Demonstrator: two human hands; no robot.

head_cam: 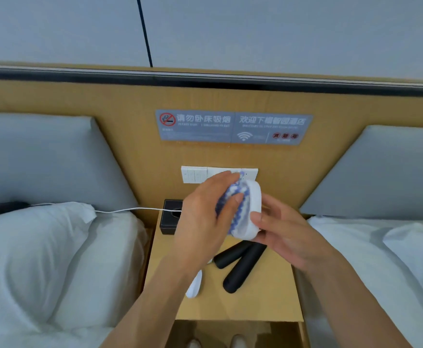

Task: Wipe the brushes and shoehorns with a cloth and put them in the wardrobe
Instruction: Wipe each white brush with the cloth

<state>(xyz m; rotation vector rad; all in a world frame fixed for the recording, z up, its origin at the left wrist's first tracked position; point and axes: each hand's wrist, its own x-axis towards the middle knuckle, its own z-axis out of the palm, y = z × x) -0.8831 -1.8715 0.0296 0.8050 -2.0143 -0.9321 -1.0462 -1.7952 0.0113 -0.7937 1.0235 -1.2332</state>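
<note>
above the nightstand [255, 302] (beds flanking), both hands [202, 222] grip a brush [245, 212].

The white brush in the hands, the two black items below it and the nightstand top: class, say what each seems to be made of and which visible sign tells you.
White brush: probably smooth moulded plastic, with an even, rounded body; its blue and white bristles look synthetic.
Two black items: matte, perhaps plastic, with no glare; blur leaves it open.
Nightstand top: wood-look, possibly laminate, with a flat, uniform tan surface.
</note>
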